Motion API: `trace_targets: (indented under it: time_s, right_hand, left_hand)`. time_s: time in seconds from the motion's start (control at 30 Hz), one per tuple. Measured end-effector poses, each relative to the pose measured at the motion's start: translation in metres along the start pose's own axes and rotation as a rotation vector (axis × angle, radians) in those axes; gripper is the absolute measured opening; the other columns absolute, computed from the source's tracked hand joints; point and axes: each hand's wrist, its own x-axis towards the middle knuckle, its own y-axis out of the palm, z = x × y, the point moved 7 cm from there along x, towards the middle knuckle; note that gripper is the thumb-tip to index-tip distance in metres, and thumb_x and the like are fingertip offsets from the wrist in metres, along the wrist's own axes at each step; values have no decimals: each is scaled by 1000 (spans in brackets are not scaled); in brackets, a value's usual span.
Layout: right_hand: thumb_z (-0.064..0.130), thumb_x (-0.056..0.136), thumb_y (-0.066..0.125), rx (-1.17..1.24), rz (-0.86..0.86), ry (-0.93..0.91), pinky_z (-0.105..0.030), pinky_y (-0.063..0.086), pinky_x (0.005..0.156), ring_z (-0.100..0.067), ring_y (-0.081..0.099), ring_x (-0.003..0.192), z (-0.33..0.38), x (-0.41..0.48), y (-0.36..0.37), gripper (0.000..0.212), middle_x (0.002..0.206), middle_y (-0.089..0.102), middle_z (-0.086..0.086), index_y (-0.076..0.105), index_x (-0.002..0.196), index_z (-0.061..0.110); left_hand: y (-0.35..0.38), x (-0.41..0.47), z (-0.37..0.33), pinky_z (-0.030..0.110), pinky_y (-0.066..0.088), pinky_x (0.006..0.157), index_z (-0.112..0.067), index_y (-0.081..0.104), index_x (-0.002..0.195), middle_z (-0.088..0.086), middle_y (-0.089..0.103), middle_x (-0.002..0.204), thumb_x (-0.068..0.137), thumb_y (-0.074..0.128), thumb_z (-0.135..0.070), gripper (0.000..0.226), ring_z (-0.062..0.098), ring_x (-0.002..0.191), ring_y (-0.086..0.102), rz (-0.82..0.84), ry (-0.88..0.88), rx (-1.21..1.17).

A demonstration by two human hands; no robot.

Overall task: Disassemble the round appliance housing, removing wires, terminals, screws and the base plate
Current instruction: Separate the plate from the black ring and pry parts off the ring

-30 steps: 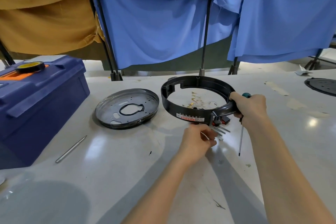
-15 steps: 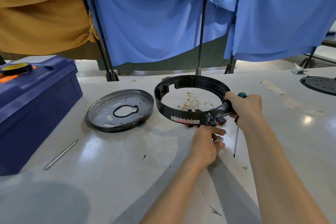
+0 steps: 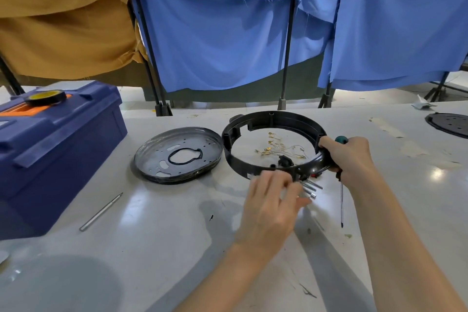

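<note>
Round appliance housing [image 3: 272, 117]: black ring, flat on the table [image 3: 152, 248], centre right. We judge it is held down so it cannot slide while its near wall is worked on.

Base plate [image 3: 157, 149]: already off, lying just left of the ring.

Wires and terminals [image 3: 278, 147]: loose on the table inside the ring.

Metal prongs [image 3: 312, 187]: jutting from the near wall.

Right hand [image 3: 352, 157]: fingers clamped round the ring's right wall, with the screwdriver [image 3: 341, 200] tucked in the same fist, shaft pointing down, we think parked for quick reuse.

Left hand [image 3: 271, 205]: blurred, fingers fairly straight and slightly apart, tips at the near wall beside the prongs. We see nothing pinched.

Toolbox [image 3: 50, 149]: far left, well apart.
</note>
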Motion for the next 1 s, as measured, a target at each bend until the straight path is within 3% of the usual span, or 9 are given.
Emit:
trace_targets:
  time_s: [0.1,0.23,0.37,0.47,0.6,0.73,0.83,0.93,1.0]
  right_hand:
    - [11,77,69,-25,103,-43,-27,40,49,-26,51,65,5,-6,7,21,78,51,-19,50,81,3]
    - [5,81,66,-18,232,-80,-47,48,68,-32,57,72,6,-14,18,18,80,61,-25,65,92,-9]
    - [6,85,64,-71,329,-111,-38,48,66,-29,60,69,8,-20,25,5,80,66,-21,69,84,7]
    - [7,85,66,-75,364,-107,-28,54,57,-25,63,63,7,-18,25,10,78,68,-18,69,94,3]
    - [12,82,72,-27,368,-59,-29,55,56,-26,64,61,3,-17,26,21,76,69,-20,68,93,-5]
    - [46,75,77,64,373,-33,-32,48,57,-26,56,59,5,-18,25,49,63,64,-15,67,76,-2]
    - [67,74,62,83,332,-38,-27,45,48,-23,54,49,10,-18,22,63,58,68,-11,66,70,4]
    - [64,77,58,198,305,-39,-22,42,39,-15,64,48,12,-15,14,59,68,74,-9,67,85,7]
    - [51,80,68,228,270,-32,-20,43,39,-13,66,51,11,-11,5,49,72,75,-8,68,94,4]
  left_hand:
    - [-13,5,27,35,38,90,-12,63,109,8,62,107,82,67,-46,44,24,102,54,24,-90,164]
    - [-14,-4,47,36,46,81,-9,69,80,2,68,88,79,71,-44,35,23,83,63,141,-36,120]
    - [-10,-25,47,31,49,63,-9,72,82,-3,67,72,83,72,-29,20,19,62,62,175,36,81]
    - [-9,-32,40,29,49,61,-9,73,104,-3,64,69,86,73,-17,20,18,59,58,179,86,79]
    - [-12,-27,35,29,47,59,-4,73,102,0,61,66,84,72,-5,18,18,57,54,158,106,62]
    - [-23,-5,42,25,44,60,-1,74,94,1,64,66,77,71,3,18,19,60,59,88,-28,-17]
    - [-32,17,51,31,51,59,-2,75,92,4,69,70,78,62,3,19,21,64,61,46,-129,-80]
    - [-35,31,77,34,56,75,-12,75,99,-5,74,83,75,64,15,38,17,80,69,58,-493,-313]
    - [-41,35,91,17,53,77,-31,73,96,-23,72,79,77,68,11,46,-2,80,67,12,-705,-477]
